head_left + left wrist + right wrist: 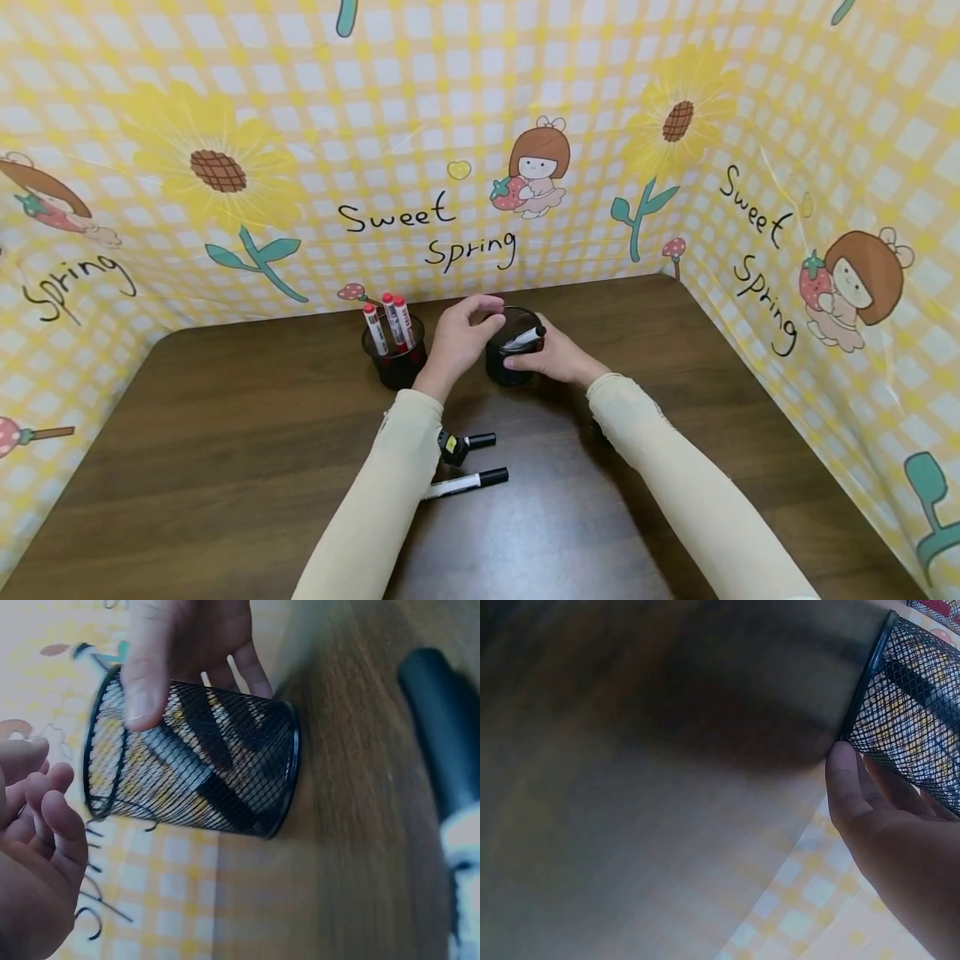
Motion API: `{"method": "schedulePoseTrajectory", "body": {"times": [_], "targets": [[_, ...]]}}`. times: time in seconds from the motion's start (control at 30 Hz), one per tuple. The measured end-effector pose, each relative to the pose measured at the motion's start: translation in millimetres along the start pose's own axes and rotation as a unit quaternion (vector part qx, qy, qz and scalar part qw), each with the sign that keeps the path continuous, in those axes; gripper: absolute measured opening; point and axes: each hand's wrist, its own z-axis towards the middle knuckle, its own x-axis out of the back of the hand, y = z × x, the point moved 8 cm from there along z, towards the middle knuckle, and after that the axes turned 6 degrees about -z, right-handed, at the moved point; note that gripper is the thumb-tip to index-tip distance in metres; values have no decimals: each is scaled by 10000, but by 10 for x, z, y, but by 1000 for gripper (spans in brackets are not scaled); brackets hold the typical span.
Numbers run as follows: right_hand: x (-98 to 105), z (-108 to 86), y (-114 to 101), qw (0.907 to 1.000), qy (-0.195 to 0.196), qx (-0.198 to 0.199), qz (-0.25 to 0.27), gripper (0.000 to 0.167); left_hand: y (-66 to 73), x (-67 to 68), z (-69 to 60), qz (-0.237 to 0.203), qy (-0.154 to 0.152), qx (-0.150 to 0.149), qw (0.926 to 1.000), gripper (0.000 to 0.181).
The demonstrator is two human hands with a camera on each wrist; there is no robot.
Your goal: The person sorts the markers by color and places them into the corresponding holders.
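Observation:
A black mesh pen cup (pixel 498 363) stands on the table, with black-capped markers visible inside through the mesh (pixel 247 761). My right hand (pixel 558 354) grips it around the side, thumb in front and fingers behind. One white marker (pixel 522 338) with a black cap leans at the cup's rim. To the left of that rim is my left hand (pixel 467 335), its fingers loosely bent and holding nothing. In the left wrist view the left hand's fingers (pixel 56 817) are apart from the cup.
A second mesh cup (pixel 401 367) to the left holds red-capped markers (pixel 393 321). Two black-capped markers lie on the table, a nearer one (pixel 468 482) and a farther one (pixel 482 440), both partly hidden by my left arm. A checked cloth (pixel 315 167) rises behind the table.

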Motion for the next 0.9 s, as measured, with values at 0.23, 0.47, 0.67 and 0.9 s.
{"method": "schedulePoseTrajectory", "body": {"times": [0.23,0.47,0.67,0.9], "targets": [[-52,3,-46,9998,-63,146,-77,81,-14,320,-437,-102,-555,411,9976,21],[0,-55,-31,9996,-91,78,-257,85,-222,671,-937,-8,-954,950,9909,19],[12,-93,15,9996,-88,158,-238,79,-496,857,-1344,-104,-1161,1296,9847,28],[-56,-96,24,9996,-52,246,-131,74,-706,935,-1692,-158,-1373,1337,9813,34]]}}
